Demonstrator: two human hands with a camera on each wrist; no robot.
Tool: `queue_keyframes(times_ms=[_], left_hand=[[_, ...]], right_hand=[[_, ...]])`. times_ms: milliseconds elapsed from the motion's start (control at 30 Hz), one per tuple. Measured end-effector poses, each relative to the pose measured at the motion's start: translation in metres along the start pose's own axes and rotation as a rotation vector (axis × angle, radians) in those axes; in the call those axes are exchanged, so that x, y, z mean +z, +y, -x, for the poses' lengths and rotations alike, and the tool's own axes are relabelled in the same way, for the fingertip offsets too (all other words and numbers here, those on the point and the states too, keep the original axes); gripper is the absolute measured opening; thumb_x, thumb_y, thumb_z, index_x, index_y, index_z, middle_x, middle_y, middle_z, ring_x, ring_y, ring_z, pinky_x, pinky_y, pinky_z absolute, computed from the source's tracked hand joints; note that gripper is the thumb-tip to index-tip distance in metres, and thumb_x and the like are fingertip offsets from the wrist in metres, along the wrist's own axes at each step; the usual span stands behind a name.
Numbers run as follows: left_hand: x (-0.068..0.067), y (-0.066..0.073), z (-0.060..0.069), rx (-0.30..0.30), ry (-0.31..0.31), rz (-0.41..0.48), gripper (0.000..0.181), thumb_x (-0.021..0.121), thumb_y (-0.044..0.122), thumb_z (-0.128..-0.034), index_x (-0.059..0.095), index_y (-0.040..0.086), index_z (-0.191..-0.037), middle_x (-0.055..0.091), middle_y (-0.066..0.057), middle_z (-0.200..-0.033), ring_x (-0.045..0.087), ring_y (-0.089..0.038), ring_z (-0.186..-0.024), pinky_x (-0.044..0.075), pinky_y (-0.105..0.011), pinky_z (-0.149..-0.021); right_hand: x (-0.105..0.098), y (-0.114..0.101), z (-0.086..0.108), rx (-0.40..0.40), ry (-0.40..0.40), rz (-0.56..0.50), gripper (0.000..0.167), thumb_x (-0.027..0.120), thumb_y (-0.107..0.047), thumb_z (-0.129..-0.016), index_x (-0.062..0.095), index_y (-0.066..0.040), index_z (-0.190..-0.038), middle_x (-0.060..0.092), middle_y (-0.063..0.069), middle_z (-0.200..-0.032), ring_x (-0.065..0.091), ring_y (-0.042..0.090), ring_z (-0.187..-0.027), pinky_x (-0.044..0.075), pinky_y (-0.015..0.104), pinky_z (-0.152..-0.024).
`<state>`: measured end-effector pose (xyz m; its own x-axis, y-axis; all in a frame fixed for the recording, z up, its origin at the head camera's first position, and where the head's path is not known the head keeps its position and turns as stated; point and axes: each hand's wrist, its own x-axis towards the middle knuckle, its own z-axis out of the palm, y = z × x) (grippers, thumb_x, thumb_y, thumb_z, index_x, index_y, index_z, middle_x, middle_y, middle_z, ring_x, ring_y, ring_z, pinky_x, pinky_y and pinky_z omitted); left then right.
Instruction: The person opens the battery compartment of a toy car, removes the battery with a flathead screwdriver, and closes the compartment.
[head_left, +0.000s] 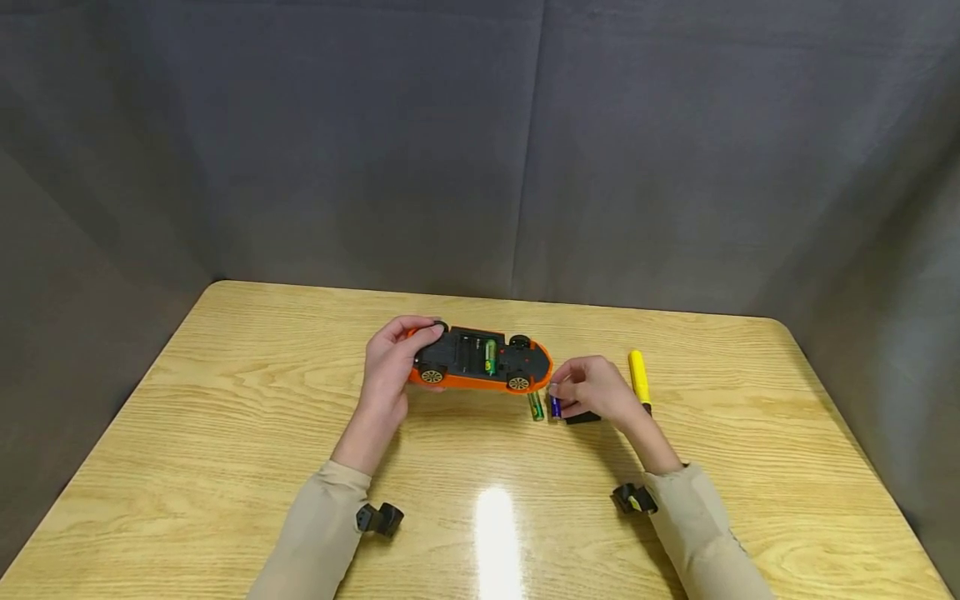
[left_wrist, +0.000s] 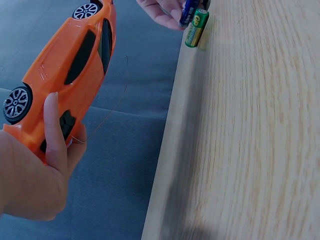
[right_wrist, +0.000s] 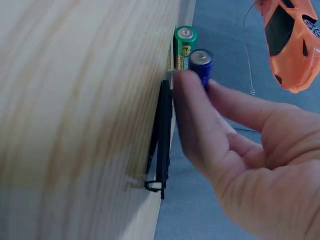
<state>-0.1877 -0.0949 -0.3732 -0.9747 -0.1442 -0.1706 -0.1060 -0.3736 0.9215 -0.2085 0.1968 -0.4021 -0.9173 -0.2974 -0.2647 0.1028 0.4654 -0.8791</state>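
Observation:
My left hand point(head_left: 386, 371) grips the rear of an orange toy car point(head_left: 525, 360), its black underside turned up toward the head camera. The battery compartment is uncovered, and a green battery point(head_left: 491, 357) lies in its right side. Just right of the car, my right hand point(head_left: 597, 388) pinches a blue battery point(right_wrist: 201, 70) between thumb and fingers, at the tabletop. Beside it a second green battery point(left_wrist: 197, 28) is on the table. Partly under the right hand is a flat black plastic piece point(right_wrist: 162, 135) with a small clip at one end.
A yellow handle point(head_left: 638, 377) with a dark end lies right of my right hand. From the car hangs a thin wire point(left_wrist: 119, 100). The wooden table point(head_left: 225, 400) ends at a grey curtain point(head_left: 375, 167). Each sleeve carries a black wrist camera point(head_left: 380, 520).

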Motion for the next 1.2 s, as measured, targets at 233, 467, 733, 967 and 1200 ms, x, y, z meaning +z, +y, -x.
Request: queue_keyframes(times_ms=[233, 467, 733, 967, 1200], left_hand=[[-0.001, -0.002, -0.001, -0.007, 0.001, -0.007, 0.009, 0.075, 0.005, -0.0921, 0.075, 0.011, -0.100, 0.069, -0.006, -0.107, 0.071, -0.026, -0.087, 0.058, -0.040, -0.040], [-0.002, -0.003, -0.002, -0.002, 0.000, -0.004, 0.009, 0.075, 0.005, -0.0923, 0.075, 0.010, -0.099, 0.069, -0.006, -0.107, 0.071, -0.026, -0.088, 0.058, -0.040, -0.040], [0.000, -0.006, -0.002, -0.001, -0.010, -0.001, 0.010, 0.074, 0.004, -0.0923, 0.075, 0.012, -0.098, 0.070, -0.006, -0.107, 0.072, -0.026, -0.086, 0.057, -0.040, -0.039], [0.000, -0.005, -0.001, -0.005, -0.018, -0.007, 0.010, 0.075, 0.005, -0.0926, 0.076, 0.013, -0.098, 0.068, -0.007, -0.105, 0.072, -0.027, -0.086, 0.058, -0.041, -0.040], [0.001, -0.004, 0.001, -0.015, -0.007, -0.022, 0.010, 0.075, 0.006, -0.0923, 0.075, 0.014, -0.098, 0.067, -0.008, -0.105, 0.071, -0.026, -0.087, 0.058, -0.041, -0.041]], right_hand=[[0.003, -0.001, -0.002, -0.014, 0.006, 0.064, 0.006, 0.068, 0.002, -0.097, 0.067, 0.007, -0.099, 0.070, 0.014, -0.085, 0.074, 0.027, -0.072, 0.066, 0.039, -0.066], [0.007, -0.004, -0.005, -0.036, 0.004, 0.144, 0.004, 0.071, 0.001, -0.094, 0.069, 0.004, -0.093, 0.072, 0.013, -0.083, 0.074, 0.026, -0.068, 0.065, 0.037, -0.063], [0.008, -0.003, -0.006, -0.019, 0.017, 0.162, 0.005, 0.072, 0.002, -0.093, 0.069, 0.005, -0.093, 0.073, 0.016, -0.085, 0.074, 0.028, -0.067, 0.065, 0.036, -0.062], [0.009, -0.007, -0.006, -0.012, 0.013, 0.175, 0.005, 0.072, 0.002, -0.094, 0.070, 0.007, -0.095, 0.073, 0.018, -0.087, 0.074, 0.028, -0.068, 0.065, 0.036, -0.062], [0.011, -0.008, -0.006, -0.001, 0.008, 0.171, 0.006, 0.072, 0.004, -0.093, 0.069, 0.008, -0.095, 0.073, 0.019, -0.086, 0.074, 0.030, -0.067, 0.065, 0.035, -0.062]])
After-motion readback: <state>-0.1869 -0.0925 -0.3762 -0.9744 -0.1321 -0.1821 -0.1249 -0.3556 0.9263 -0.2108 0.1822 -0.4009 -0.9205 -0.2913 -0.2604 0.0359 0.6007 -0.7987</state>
